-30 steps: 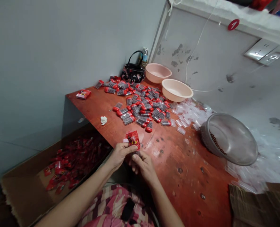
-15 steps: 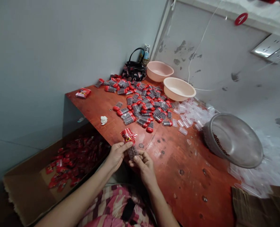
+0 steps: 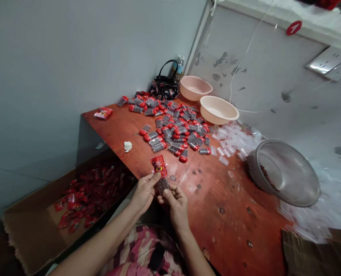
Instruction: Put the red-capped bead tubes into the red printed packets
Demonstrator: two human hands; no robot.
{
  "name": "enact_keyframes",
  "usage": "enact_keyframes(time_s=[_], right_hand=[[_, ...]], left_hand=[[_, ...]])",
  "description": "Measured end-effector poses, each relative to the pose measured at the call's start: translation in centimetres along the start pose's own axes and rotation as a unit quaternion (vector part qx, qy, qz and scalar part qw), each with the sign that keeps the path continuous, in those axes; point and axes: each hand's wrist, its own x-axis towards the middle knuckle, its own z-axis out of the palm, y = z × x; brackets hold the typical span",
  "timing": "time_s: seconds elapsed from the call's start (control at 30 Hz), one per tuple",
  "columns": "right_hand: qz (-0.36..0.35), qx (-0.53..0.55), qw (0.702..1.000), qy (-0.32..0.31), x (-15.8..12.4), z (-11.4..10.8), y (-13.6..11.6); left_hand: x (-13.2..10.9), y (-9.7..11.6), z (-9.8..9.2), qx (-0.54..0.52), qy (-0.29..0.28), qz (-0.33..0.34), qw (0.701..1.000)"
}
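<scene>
My left hand (image 3: 145,190) pinches a small red printed plastic packet (image 3: 159,166) between thumb and fingers at its lower edge. In my right hand (image 3: 174,201) is a small clear container of dark round beads (image 3: 163,185), held by its lower end. The container's upper end meets the packet's lower edge; whether it sits inside the packet I cannot tell. Both hands are close together over the table's near edge. Beyond them lies a pile of similar filled containers with red caps (image 3: 180,130).
Empty clear containers (image 3: 230,138) lie right of the pile, beside two pale basins (image 3: 218,111). A metal bowl (image 3: 288,172) with brown beads stands tilted at the right. A cardboard box (image 3: 32,230) of red packets is below left. A black handbag (image 3: 163,87) sits at the back.
The red packet now stands flatter and more upright, its printed face showing more fully. Both hands keep nearly the same place and grip. The view has shifted slightly.
</scene>
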Motion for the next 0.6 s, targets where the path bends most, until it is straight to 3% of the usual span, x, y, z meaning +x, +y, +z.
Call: enact_keyframes(time_s=[0.1, 0.3, 0.43, 0.53, 0.6], right_hand=[[-0.039, -0.02, 0.999, 0.022, -0.15, 0.16, 0.11], [0.037, 0.058, 0.997, -0.021, 0.13, -0.01, 0.43], [-0.014, -0.039, 0.999, -0.006, -0.45, -0.19, 0.17], [-0.07, -0.09, 0.993, 0.021, -0.76, -0.11, 0.4], [-0.064, -0.067, 0.995, 0.027, -0.68, 0.11, 0.72]], left_hand=[[0.14, -0.31, -0.33, 0.033, 0.015, 0.027, 0.999], [-0.25, -0.23, -0.52, 0.06, 0.035, 0.043, 0.997], [-0.28, 0.31, -0.2, 0.012, 0.014, 0.017, 1.0], [-0.18, 0.12, -0.05, 0.017, 0.033, 0.011, 0.999], [-0.18, -0.3, 0.0, 0.033, 0.055, 0.028, 0.998]])
